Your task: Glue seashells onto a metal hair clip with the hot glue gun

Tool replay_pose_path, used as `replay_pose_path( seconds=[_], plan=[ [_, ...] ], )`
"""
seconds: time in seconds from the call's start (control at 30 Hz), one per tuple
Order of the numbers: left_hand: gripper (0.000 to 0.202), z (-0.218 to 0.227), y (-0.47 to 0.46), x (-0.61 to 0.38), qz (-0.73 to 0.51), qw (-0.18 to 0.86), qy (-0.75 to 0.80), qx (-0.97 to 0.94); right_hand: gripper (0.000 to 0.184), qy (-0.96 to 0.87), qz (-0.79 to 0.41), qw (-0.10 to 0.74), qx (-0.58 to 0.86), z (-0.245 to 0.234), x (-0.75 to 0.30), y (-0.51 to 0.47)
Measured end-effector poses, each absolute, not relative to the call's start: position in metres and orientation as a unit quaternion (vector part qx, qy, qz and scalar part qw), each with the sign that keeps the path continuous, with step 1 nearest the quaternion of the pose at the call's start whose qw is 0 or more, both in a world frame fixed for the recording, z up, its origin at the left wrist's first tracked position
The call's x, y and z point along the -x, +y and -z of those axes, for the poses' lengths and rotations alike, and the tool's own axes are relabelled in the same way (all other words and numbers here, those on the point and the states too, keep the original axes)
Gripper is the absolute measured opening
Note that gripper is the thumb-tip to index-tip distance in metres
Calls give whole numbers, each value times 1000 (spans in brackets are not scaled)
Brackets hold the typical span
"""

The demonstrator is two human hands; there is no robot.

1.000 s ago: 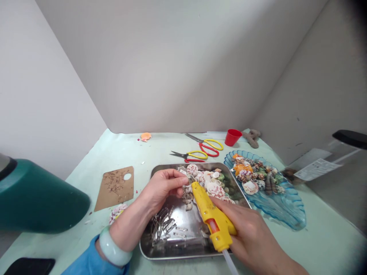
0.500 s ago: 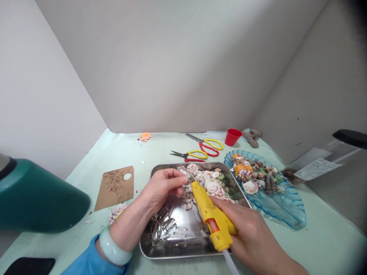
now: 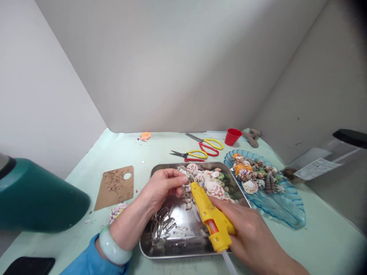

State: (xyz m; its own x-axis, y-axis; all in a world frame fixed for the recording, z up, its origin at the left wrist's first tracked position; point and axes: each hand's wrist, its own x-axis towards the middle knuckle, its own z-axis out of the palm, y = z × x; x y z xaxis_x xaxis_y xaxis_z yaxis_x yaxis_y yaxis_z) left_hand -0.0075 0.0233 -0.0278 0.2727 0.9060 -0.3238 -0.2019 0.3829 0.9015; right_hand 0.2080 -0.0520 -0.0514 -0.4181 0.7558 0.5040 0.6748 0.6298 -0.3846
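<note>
Over the metal tray (image 3: pixel 192 246), your left grip (image 3: pixel 164 185) pinches a small piece (image 3: pixel 190 177); your right grip (image 3: pixel 246 225) holds the hot-glue gun (image 3: pixel 207 208) close, probably for aim.

Semi-gloss yellow plastic is seen on the glue gun (image 3: pixel 210 214), w/ a smooth, translucent glue stick (image 3: pixel 228 263). Light's being thrown back by the tray (image 3: pixel 192 248): v. shiny bare metal. Metallic glints are given off by the clips (image 3: pixel 163 225) too. Shells (image 3: pixel 215 187): ridged, mostly matt. Now the blue dish (image 3: pixel 275 208), see-through, glossy, ribbed; glass or plastic can't be told. Cup (image 3: pixel 233 137): smooth red plastic. Sleeve (image 3: pixel 91 259): matt cloth; bangle (image 3: pixel 114 248) seen as polished, v. smooth.
</note>
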Motion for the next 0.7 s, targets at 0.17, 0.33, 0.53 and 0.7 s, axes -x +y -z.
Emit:
replay_pose_path(
  seconds=[0.17,0.33,0.53,0.7],
  plan=[
    [22,28,24,8,-411,686,455,-391,51,-842,-61,325,426,50,-208,-53],
    [24,29,25,8,-397,695,454,-392,52,-843,-68,313,433,53,-209,-53],
    [23,28,24,8,-412,683,458,-392,49,-842,-66,317,432,53,-209,-52],
    [24,29,24,8,-417,684,455,-389,47,-832,-85,323,443,50,-209,-53]
  ],
)
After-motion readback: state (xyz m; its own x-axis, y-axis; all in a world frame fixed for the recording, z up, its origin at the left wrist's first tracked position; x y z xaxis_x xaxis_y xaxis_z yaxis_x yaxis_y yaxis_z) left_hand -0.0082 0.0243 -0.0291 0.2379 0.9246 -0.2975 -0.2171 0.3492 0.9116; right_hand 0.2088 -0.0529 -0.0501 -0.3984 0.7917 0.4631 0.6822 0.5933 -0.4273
